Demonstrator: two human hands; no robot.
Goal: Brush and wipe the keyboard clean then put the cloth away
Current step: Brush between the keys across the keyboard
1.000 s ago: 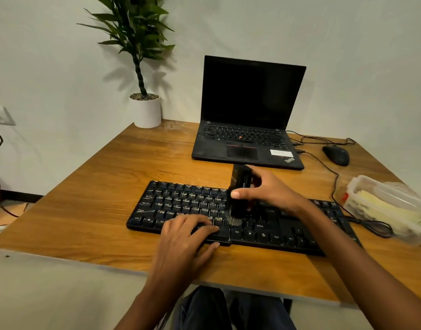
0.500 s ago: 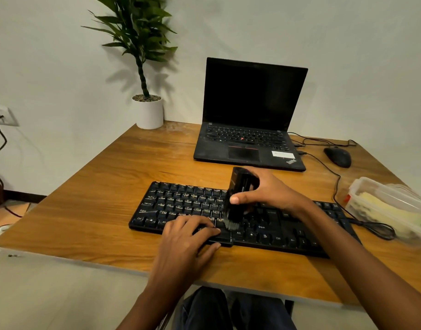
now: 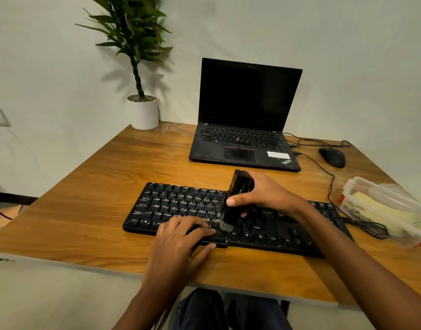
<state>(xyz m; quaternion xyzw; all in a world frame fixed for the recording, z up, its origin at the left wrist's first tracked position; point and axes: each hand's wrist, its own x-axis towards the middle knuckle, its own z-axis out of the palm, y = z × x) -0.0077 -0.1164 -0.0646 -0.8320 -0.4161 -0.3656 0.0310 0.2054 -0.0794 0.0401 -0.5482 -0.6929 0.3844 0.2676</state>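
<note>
Item: your R hand (image 3: 264,196) grips brush (image 3: 233,208), bristles on keyboard (image 3: 171,206); L hand (image 3: 180,244) flat, fingers straight, on front keys.

Got the keyboard (image 3: 176,206) up front on the desk (image 3: 97,198), laptop (image 3: 242,148) right behind it, plant pot (image 3: 144,113) back left, mouse (image 3: 332,157) right of the laptop, tub (image 3: 348,196) by the right edge.

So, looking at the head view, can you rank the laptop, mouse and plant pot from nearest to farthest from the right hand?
1. Laptop, just behind the right hand.
2. Mouse, back right.
3. Plant pot, back left corner.
</note>
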